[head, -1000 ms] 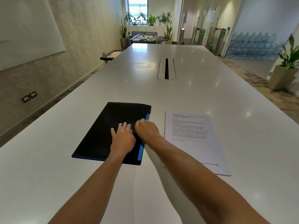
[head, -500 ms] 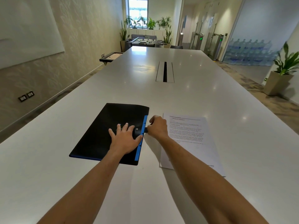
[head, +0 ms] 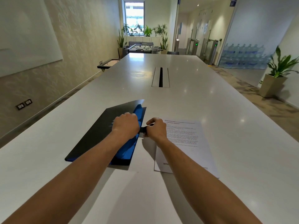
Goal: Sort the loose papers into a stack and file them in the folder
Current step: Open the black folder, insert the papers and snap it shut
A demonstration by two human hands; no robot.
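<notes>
On the near end of the white table (head: 210,102): black folder (head: 95,136), cover edge lifted, blue interior showing. Left hand (head: 125,125) curled over that edge; right hand (head: 156,127) pinching the folder's black tab (head: 142,129). Just right, stacked papers (head: 184,139). Farther: cable slot (head: 160,77).

Two bare forearms, no sleeves in view. Left hand (head: 125,125) and right hand (head: 156,128) bare too: no gloves, no rings, no watch or band at either wrist.
</notes>
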